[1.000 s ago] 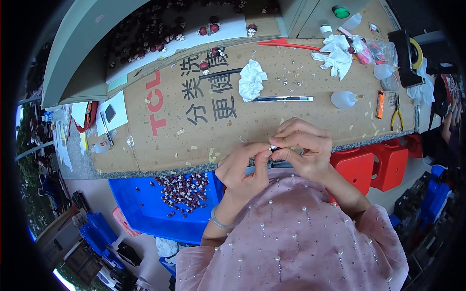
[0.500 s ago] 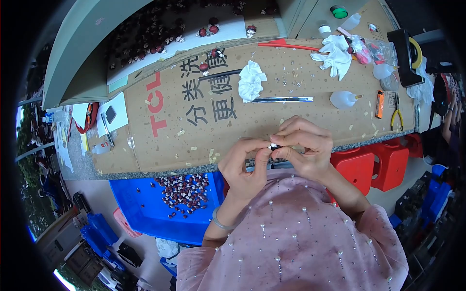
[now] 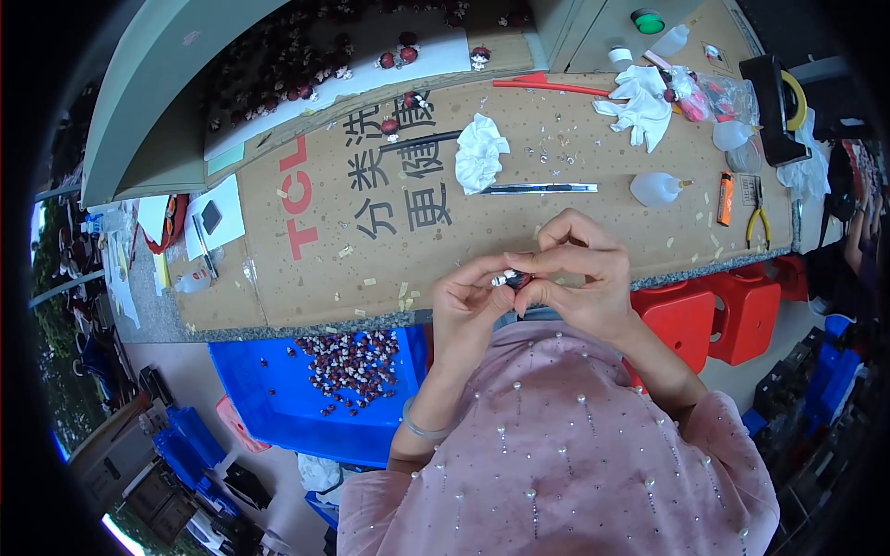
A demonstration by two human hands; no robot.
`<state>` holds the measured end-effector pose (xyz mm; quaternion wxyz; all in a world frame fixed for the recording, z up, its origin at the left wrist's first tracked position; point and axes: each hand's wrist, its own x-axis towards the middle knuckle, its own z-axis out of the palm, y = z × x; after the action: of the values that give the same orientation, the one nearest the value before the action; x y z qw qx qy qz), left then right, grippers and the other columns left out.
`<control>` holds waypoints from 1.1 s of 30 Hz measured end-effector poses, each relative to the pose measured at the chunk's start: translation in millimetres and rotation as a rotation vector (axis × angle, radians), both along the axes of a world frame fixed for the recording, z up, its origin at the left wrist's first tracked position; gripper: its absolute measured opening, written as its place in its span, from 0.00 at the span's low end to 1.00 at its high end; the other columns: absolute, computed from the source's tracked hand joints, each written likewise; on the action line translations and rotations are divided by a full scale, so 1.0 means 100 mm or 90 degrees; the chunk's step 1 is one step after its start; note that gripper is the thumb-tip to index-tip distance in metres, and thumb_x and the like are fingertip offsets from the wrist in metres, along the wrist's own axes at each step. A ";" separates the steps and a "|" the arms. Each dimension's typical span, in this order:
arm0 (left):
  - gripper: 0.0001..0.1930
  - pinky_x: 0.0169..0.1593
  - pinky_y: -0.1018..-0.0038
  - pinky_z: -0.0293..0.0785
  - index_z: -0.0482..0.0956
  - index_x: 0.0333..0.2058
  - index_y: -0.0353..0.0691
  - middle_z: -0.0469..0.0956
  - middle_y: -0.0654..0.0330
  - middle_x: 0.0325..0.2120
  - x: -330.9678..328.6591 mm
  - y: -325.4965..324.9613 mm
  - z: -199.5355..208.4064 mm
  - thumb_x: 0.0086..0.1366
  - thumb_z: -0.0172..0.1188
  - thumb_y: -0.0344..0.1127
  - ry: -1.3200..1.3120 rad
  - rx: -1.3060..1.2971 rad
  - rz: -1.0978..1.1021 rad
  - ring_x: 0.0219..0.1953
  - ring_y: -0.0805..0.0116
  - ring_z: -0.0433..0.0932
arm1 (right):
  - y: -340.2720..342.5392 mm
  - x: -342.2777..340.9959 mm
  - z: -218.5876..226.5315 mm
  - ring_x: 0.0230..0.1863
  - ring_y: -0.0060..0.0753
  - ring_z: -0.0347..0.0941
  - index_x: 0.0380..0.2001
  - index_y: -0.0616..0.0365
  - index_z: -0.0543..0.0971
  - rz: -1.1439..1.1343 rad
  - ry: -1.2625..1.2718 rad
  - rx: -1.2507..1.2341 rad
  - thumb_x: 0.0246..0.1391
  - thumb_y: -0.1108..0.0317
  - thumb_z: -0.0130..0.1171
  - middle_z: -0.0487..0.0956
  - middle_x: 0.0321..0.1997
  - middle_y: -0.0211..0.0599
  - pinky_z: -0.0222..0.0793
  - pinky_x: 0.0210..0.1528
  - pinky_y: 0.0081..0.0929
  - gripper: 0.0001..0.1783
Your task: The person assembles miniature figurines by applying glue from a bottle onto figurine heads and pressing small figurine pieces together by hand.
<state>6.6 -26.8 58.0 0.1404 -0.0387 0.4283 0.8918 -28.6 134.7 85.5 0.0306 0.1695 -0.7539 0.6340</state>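
A small figurine (image 3: 515, 279) with a dark red and black head and a white body is held between both hands above the table's near edge. The fingertips of my left hand (image 3: 466, 298) pinch its white end. On the dark head end, the thumb and fingers of my right hand (image 3: 591, 276) are closed. The fingers partly cover it. Beyond the hands, a slim silver and black tool (image 3: 547, 189) lies on the cardboard beside a crumpled white tissue (image 3: 481, 153). Below left, a blue tray (image 3: 278, 408) holds a heap of similar small figurines (image 3: 357, 369).
Cardboard (image 3: 324, 287) covers the worktop. On its right are a squeeze bottle (image 3: 655, 190), an orange lighter (image 3: 725, 198), yellow-handled pliers (image 3: 758, 224) and a tape dispenser (image 3: 768, 111). A shelf (image 3: 139, 120) with more figurines overhangs the back left. Red stools (image 3: 677, 324) stand at right.
The figurine has been turned and shows more between the fingers, its white end toward the left. My left hand has shifted slightly right and its fingers have re-gripped.
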 end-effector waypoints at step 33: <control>0.12 0.37 0.78 0.75 0.75 0.40 0.26 0.79 0.53 0.28 -0.07 0.02 0.05 0.63 0.56 0.31 0.012 -0.073 -0.075 0.31 0.70 0.79 | 0.04 -0.12 0.09 0.22 0.14 0.66 0.27 0.59 0.70 0.145 -0.686 -0.347 0.45 0.76 0.53 0.72 0.22 0.28 0.58 0.23 0.14 0.04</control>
<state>-0.6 -24.3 63.0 0.1861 -0.0128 0.4816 0.8563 -40.4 138.5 94.9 -0.3803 -0.1094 -0.4511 0.7999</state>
